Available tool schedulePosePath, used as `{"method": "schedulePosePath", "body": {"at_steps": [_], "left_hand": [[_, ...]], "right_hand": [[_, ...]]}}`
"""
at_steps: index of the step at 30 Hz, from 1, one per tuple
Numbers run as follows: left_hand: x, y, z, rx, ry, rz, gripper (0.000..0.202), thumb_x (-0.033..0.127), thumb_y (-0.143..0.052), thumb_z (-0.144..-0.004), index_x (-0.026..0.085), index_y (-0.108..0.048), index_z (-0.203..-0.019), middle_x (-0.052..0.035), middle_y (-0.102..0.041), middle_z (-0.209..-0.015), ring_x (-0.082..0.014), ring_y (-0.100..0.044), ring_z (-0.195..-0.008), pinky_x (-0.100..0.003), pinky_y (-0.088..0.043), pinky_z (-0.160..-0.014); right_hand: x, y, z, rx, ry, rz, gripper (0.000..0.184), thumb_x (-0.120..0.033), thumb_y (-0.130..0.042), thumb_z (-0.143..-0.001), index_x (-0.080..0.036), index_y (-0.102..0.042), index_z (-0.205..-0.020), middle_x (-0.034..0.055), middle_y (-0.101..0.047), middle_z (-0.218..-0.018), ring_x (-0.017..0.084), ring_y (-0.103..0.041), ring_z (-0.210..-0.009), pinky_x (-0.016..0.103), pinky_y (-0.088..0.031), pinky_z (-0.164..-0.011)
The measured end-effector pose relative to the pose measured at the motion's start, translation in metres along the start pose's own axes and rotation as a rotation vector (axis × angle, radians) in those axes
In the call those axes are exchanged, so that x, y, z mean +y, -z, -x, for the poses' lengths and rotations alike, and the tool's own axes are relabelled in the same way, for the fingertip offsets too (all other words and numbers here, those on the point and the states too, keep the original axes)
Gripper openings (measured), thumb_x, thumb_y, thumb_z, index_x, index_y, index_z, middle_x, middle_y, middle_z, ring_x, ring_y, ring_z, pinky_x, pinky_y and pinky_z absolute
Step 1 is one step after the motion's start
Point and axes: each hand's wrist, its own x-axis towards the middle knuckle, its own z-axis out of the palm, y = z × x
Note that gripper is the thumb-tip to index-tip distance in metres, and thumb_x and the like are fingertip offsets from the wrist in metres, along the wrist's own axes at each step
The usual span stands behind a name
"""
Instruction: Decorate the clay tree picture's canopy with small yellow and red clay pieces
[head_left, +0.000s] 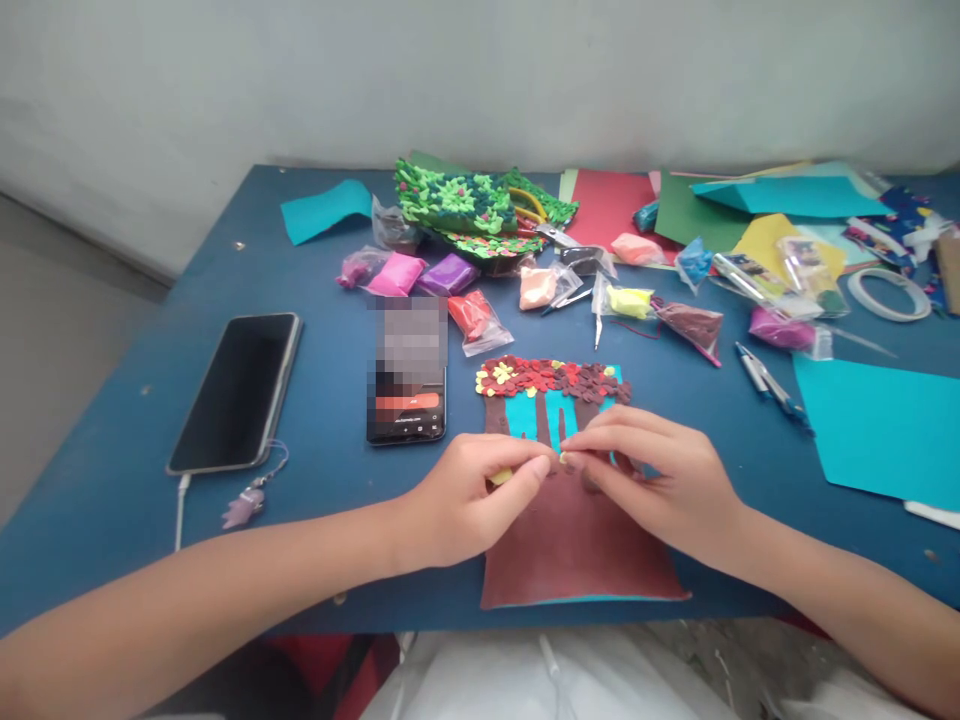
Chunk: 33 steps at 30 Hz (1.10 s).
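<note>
Both hands hover over a clay picture with a brown lower part, brown trunks on turquoise, and a top band of red, maroon and yellow clay flowers. My left hand is closed, thumb against index finger, and a lump of yellow clay shows inside its curled fingers. Close beside those fingertips, my right hand pinches a tiny pale-yellow bit of clay. The hands hide part of the trunks behind them.
Bags of coloured clay, such as red and yellow, lie behind the picture. Two phones rest to the left. Green leafy clay work, coloured sheets, white tape and a compass lie around.
</note>
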Motion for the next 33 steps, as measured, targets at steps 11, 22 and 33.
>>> {"method": "schedulePosePath", "body": {"at_steps": [11,22,33], "left_hand": [[-0.02,-0.005,0.004,0.002,-0.638,-0.785,0.024,0.014,-0.039,-0.091,0.004,-0.061,-0.095,-0.002,-0.06,-0.056,-0.0156,-0.054,-0.046,-0.029,-0.039,-0.038],[-0.021,-0.008,0.003,-0.015,-0.656,-0.846,0.022,0.013,-0.039,-0.092,0.006,-0.06,-0.091,-0.0011,-0.058,-0.055,-0.0144,-0.053,-0.045,-0.028,-0.041,-0.039],[-0.022,-0.007,0.003,-0.013,-0.66,-0.845,0.02,0.013,-0.041,-0.091,0.006,-0.06,-0.09,-0.0012,-0.058,-0.055,-0.0144,-0.053,-0.044,-0.027,-0.042,-0.039]], "right_hand": [[0.068,0.04,-0.021,-0.019,-0.467,0.179,0.019,-0.036,-0.06,-0.075,-0.019,-0.068,-0.072,0.0016,-0.067,-0.065,0.014,-0.059,-0.056,0.024,-0.045,-0.051],[0.074,0.038,-0.02,-0.05,-0.484,0.132,0.022,-0.04,-0.059,-0.073,-0.019,-0.067,-0.07,0.0026,-0.068,-0.065,0.015,-0.06,-0.057,0.025,-0.046,-0.051],[0.072,0.036,-0.021,-0.057,-0.376,0.223,0.02,-0.035,-0.056,-0.076,-0.019,-0.066,-0.07,0.002,-0.067,-0.066,0.014,-0.059,-0.057,0.026,-0.044,-0.052]]}}
